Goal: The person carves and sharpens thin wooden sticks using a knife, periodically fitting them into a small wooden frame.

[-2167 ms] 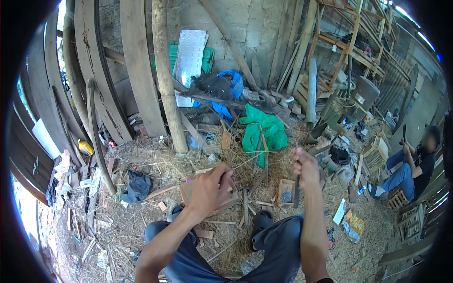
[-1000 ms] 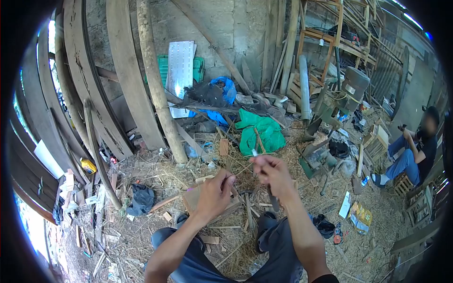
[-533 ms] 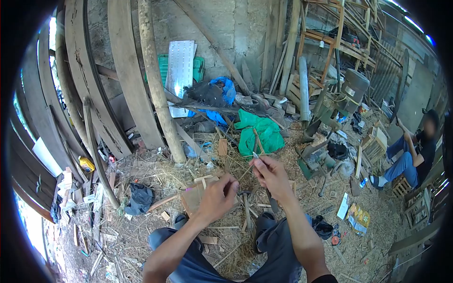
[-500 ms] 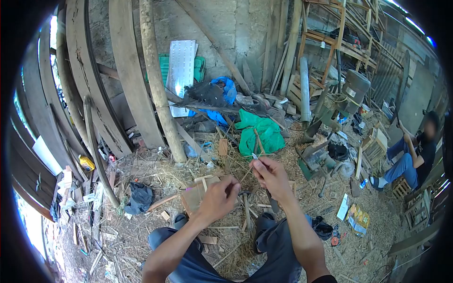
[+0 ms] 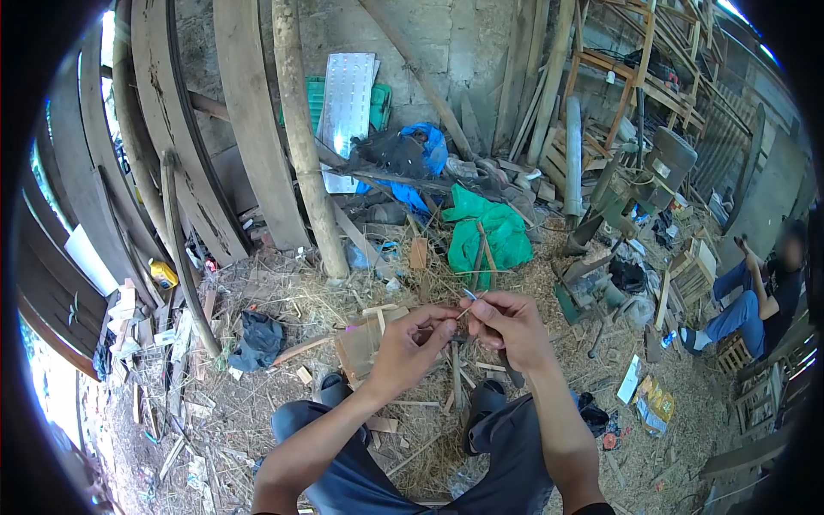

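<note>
My right hand (image 5: 512,330) is closed around a knife (image 5: 513,372). Its pale tip pokes out above the fingers, and a dark part hangs below the palm. Close beside it, my left hand (image 5: 415,343) is pinched at the fingertips on a thin sliver of wood (image 5: 464,313), which reaches across to the knife and the right fingers. The sliver's ends are mostly hidden by the fingers. Both hands are held above my knees, over a brown block (image 5: 358,348) on the littered ground.
Wood scraps and shavings cover the ground around my feet. Ahead lie a green plastic sack (image 5: 489,236) and a blue tarp (image 5: 433,150). A bamboo pole (image 5: 300,146) stands front left. On the right, a person (image 5: 764,296) sits near a machine (image 5: 669,163).
My left hand has moved right and its fingertips now meet the right hand at the sliver. The surroundings have shifted slightly right and, toward the top, upward in view.
</note>
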Demonstrator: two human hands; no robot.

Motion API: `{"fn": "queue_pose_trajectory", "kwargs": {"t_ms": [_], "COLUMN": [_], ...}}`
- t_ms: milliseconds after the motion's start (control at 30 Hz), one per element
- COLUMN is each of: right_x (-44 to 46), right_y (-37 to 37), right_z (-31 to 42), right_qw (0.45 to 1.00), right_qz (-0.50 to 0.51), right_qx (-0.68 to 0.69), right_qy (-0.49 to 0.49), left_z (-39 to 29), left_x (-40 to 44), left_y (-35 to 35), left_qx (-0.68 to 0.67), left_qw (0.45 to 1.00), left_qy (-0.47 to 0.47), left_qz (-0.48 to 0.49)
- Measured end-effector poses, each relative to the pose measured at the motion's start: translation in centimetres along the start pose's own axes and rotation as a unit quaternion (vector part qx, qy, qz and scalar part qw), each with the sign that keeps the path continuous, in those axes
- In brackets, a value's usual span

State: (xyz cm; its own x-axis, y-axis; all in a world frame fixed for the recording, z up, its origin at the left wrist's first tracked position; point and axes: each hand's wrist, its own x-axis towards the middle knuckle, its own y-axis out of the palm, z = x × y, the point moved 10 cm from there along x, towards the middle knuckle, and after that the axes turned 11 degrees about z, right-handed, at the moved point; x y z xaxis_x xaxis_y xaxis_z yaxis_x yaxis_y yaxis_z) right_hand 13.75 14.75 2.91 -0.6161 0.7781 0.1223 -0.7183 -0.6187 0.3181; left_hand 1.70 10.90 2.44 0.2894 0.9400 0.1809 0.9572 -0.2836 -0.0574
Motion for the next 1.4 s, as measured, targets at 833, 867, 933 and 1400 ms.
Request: {"fn": "queue_pose_trajectory", "kwargs": {"t_ms": [833,867,933,1400], "right_x": [-0.1,-0.2,-0.3,-2.0], "right_y": [-0.8,-0.9,-1.5,-11.2], "right_z": [0.1,0.2,-0.1,1.7], "right_qw": [0.999,0.999,0.997,0.962], "right_qz": [-0.022,-0.023,-0.061,-0.27], "right_qx": [-0.024,-0.022,-0.006,-0.024], "right_qy": [0.014,0.017,0.043,-0.033], "left_z": [-4.3,-4.4,-4.7,-3.3], "left_x": [-1.1,-1.2,-1.1,-0.6], "left_y": [-0.3,-0.2,-0.3,-0.6], "left_qx": [0.221,0.223,0.224,0.244], "left_qw": [0.966,0.965,0.964,0.961], "left_qy": [0.081,0.087,0.075,0.08], "left_qz": [-0.107,-0.106,-0.122,-0.107]}}
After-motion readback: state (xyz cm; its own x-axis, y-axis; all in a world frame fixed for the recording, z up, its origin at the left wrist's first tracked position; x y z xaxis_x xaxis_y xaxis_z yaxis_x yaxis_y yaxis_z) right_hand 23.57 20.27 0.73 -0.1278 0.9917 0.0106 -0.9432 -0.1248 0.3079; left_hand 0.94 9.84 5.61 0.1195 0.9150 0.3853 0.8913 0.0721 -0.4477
